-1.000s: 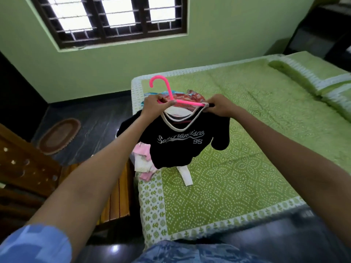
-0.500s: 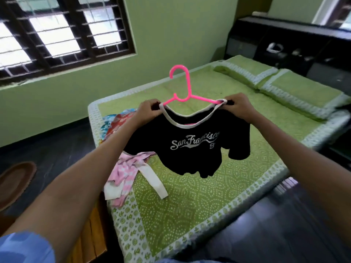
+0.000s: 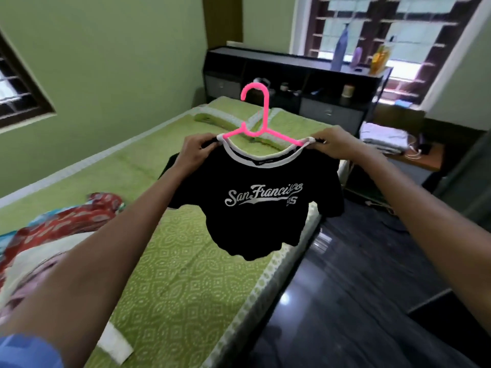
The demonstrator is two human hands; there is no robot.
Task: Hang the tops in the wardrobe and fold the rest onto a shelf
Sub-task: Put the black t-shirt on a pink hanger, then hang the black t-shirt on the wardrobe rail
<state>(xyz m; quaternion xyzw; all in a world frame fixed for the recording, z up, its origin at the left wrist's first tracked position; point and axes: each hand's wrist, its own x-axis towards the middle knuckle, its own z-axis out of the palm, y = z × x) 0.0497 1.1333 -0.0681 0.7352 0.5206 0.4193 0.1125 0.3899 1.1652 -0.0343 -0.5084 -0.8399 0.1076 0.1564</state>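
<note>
Headboard shelf (image 3: 292, 67) now backs the hangered black top (image 3: 255, 208), formerly the window.

Open air surrounds the raised hanger (image 3: 256, 123); below lie the bed (image 3: 170, 274) and heaped clothes (image 3: 53, 227).

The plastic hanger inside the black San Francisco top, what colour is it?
Bright pink plastic hanger, seen clearly in the head view.
</note>
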